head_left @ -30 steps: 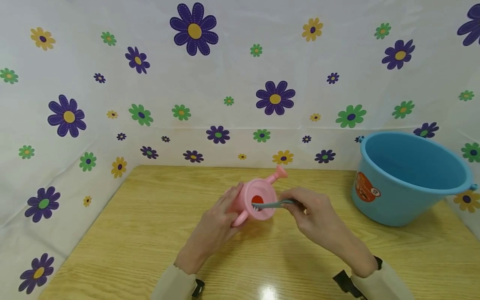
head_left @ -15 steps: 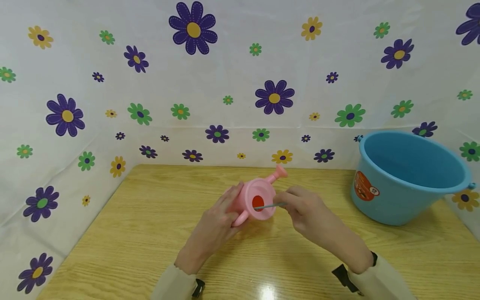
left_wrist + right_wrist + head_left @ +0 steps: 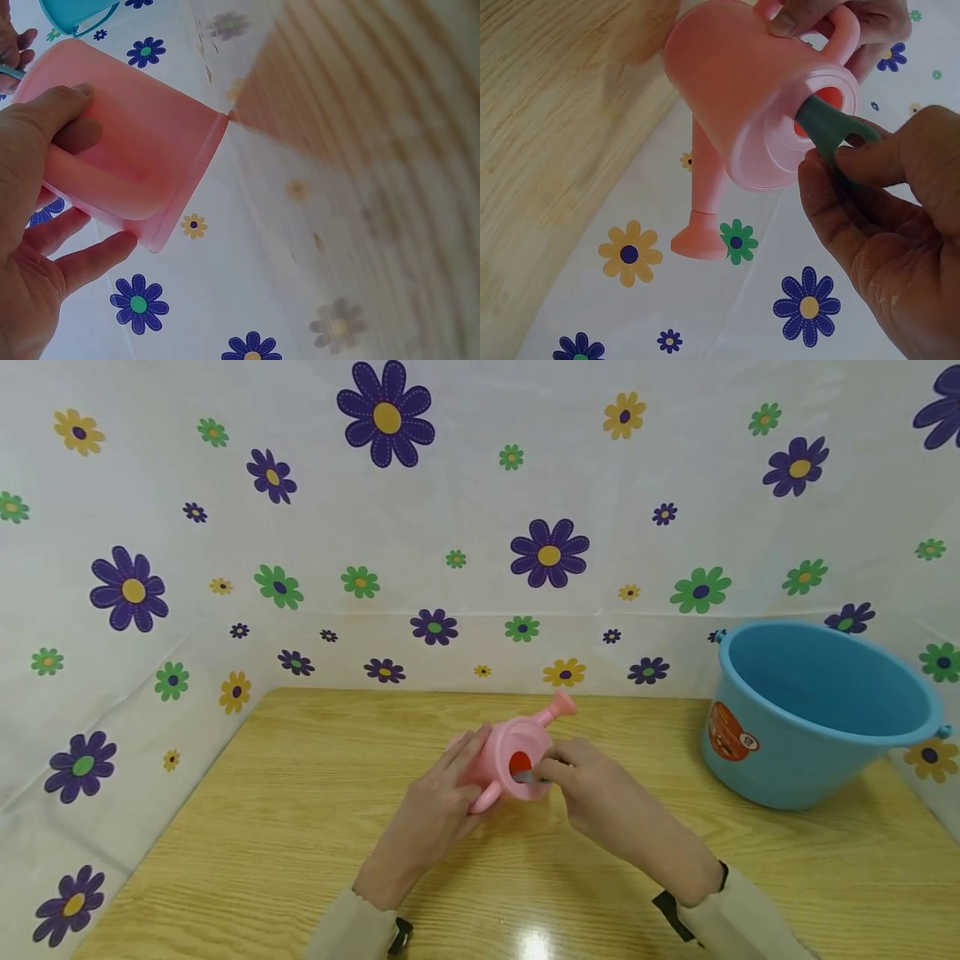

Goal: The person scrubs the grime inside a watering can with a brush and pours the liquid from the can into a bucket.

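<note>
A pink toy watering can (image 3: pixel 491 762) lies tilted over the wooden table, its round mouth turned toward the right hand and its spout pointing back and right. The left hand (image 3: pixel 435 806) grips the can's body beside the handle (image 3: pixel 112 184), thumb on one side and fingers on the other. Between thumb and fingers, the right hand (image 3: pixel 603 793) pinches the teal handle of a small brush (image 3: pixel 826 129), which has a hole near its end. The brush reaches into the can's mouth, so its head is mostly hidden. Something red (image 3: pixel 519 764) shows inside the can.
A large blue bucket (image 3: pixel 795 768) with an orange sticker stands at the table's right. The wooden table (image 3: pixel 300 860) meets a white flower-printed cloth (image 3: pixel 450 510) behind and at the left.
The right hand has moved left, closer to the can's mouth, and the brush has gone deeper inside, with less handle showing. The left hand and can have barely moved.
</note>
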The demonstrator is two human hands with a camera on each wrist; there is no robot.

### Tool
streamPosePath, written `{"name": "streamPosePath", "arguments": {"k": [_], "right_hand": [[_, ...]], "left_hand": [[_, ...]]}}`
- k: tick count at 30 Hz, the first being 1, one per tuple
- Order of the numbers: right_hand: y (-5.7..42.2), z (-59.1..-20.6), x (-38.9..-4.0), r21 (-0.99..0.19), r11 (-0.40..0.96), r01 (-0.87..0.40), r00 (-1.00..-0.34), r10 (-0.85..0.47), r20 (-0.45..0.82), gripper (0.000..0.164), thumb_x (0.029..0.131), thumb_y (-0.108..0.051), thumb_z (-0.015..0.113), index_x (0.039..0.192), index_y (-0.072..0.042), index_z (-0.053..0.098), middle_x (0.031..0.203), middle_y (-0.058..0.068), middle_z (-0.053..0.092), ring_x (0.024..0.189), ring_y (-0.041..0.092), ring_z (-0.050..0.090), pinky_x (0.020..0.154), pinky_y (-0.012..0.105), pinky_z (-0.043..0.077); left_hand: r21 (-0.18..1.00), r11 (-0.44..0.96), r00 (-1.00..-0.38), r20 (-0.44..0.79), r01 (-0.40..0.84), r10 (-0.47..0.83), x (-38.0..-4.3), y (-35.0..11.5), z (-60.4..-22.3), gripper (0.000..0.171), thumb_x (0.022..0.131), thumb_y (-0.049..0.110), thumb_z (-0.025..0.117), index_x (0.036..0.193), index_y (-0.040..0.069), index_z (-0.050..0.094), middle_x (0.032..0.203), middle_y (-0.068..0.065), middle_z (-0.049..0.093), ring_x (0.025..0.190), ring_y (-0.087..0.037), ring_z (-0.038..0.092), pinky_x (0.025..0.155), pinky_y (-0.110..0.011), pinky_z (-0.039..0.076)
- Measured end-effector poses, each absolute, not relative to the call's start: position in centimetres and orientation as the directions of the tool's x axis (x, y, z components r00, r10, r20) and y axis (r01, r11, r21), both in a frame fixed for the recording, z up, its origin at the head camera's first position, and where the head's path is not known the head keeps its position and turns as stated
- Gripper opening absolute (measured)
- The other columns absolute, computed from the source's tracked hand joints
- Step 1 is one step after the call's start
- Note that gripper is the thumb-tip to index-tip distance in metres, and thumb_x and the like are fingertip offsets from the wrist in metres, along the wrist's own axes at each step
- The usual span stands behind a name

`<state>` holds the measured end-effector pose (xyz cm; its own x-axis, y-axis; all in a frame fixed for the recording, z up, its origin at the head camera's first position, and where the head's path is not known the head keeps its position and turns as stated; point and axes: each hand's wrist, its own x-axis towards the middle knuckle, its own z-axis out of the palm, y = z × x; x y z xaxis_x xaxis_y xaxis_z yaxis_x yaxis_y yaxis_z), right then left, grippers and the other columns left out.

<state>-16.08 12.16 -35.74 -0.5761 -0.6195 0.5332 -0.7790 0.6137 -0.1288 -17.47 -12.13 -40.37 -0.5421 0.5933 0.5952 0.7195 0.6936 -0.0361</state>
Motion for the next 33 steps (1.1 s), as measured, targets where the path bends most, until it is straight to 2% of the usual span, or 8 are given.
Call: {"name": "streamPosePath", "arguments": {"k": [7, 11, 14, 16, 20, 23, 25, 33], "right_hand": [[12.0, -35.5, -15.8, -0.158, 0.634, -0.757, -0.625, -0.634, 0.455, 0.021, 0.086, 0.003, 0.074, 0.104, -0.007, 0.073, 0.102, 0.006, 0.068, 0.092, 0.019, 0.064, 0.080, 0.031, 0.061], [12.0, -35.3, -15.9, -0.168, 0.626, -0.762, -0.627, -0.646, 0.435, 0.013, 0.089, -0.006, 0.076, 0.102, -0.008, 0.073, 0.098, 0.004, 0.067, 0.086, 0.015, 0.061, 0.075, 0.027, 0.058], [11.9, -35.2, -16.0, -0.143, 0.629, -0.764, -0.623, -0.662, 0.418, 0.017, 0.088, -0.001, 0.076, 0.104, -0.006, 0.073, 0.099, 0.006, 0.066, 0.086, 0.015, 0.061, 0.076, 0.027, 0.060], [11.8, -35.2, -16.0, -0.129, 0.637, -0.760, -0.627, -0.667, 0.402, 0.022, 0.086, 0.004, 0.077, 0.105, -0.006, 0.073, 0.100, 0.007, 0.066, 0.087, 0.016, 0.063, 0.079, 0.027, 0.061], [11.7, -35.1, -15.8, -0.108, 0.663, -0.741, -0.649, -0.667, 0.364, 0.032, 0.080, 0.010, 0.079, 0.106, -0.007, 0.071, 0.102, 0.008, 0.066, 0.094, 0.020, 0.065, 0.085, 0.031, 0.063], [11.6, -35.1, -15.7, -0.085, 0.682, -0.726, -0.664, -0.663, 0.347, 0.035, 0.079, 0.013, 0.078, 0.107, -0.006, 0.069, 0.105, 0.010, 0.066, 0.097, 0.024, 0.066, 0.087, 0.034, 0.063], [11.6, -35.0, -15.5, -0.070, 0.694, -0.717, -0.670, -0.657, 0.345, 0.033, 0.080, 0.013, 0.077, 0.107, -0.005, 0.068, 0.106, 0.011, 0.067, 0.098, 0.025, 0.065, 0.087, 0.034, 0.062], [11.8, -33.8, -14.6, -0.021, 0.727, -0.687, -0.682, -0.634, 0.365, 0.034, 0.082, 0.017, 0.069, 0.107, -0.006, 0.069, 0.105, 0.013, 0.067, 0.094, 0.025, 0.063, 0.079, 0.030, 0.061]], "left_hand": [[-0.040, 0.705, -0.552, 0.591, 0.708, 0.589, -17.5, -12.0, -40.3, 0.033, 0.081, 0.022, 0.088, 0.062, 0.008, 0.065, 0.150, -0.023, 0.054, 0.135, -0.038, 0.057, 0.103, -0.041, 0.055], [-0.034, 0.705, -0.555, 0.592, 0.708, 0.585, -17.5, -12.0, -40.3, 0.021, 0.081, 0.023, 0.088, 0.079, 0.005, 0.078, 0.150, -0.022, 0.054, 0.135, -0.039, 0.057, 0.100, -0.040, 0.057], [-0.031, 0.709, -0.566, 0.578, 0.705, 0.588, -17.4, -12.1, -40.2, 0.020, 0.080, 0.023, 0.088, 0.080, 0.005, 0.078, 0.152, -0.021, 0.053, 0.136, -0.038, 0.056, 0.099, -0.040, 0.057], [-0.035, 0.710, -0.571, 0.567, 0.704, 0.594, -17.4, -12.1, -40.3, 0.023, 0.080, 0.023, 0.088, 0.072, 0.007, 0.074, 0.152, -0.021, 0.052, 0.137, -0.038, 0.056, 0.099, -0.041, 0.057], [-0.046, 0.709, -0.568, 0.562, 0.704, 0.601, -17.5, -12.0, -40.4, 0.021, 0.079, 0.023, 0.090, 0.083, 0.005, 0.080, 0.152, -0.021, 0.052, 0.137, -0.038, 0.056, 0.099, -0.042, 0.057], [-0.044, 0.714, -0.575, 0.559, 0.699, 0.598, -17.4, -12.0, -40.3, 0.030, 0.078, 0.023, 0.090, 0.102, 0.006, 0.082, 0.153, -0.020, 0.052, 0.137, -0.038, 0.056, 0.099, -0.042, 0.057], [-0.041, 0.719, -0.586, 0.549, 0.694, 0.596, -17.3, -11.9, -40.3, 0.034, 0.078, 0.023, 0.090, 0.106, 0.006, 0.081, 0.154, -0.020, 0.051, 0.138, -0.037, 0.055, 0.099, -0.041, 0.057], [-0.030, 0.725, -0.596, 0.546, 0.688, 0.588, -17.1, -11.9, -40.1, 0.033, 0.077, 0.022, 0.091, 0.104, 0.005, 0.082, 0.154, -0.019, 0.051, 0.138, -0.037, 0.055, 0.097, -0.041, 0.058]]}}
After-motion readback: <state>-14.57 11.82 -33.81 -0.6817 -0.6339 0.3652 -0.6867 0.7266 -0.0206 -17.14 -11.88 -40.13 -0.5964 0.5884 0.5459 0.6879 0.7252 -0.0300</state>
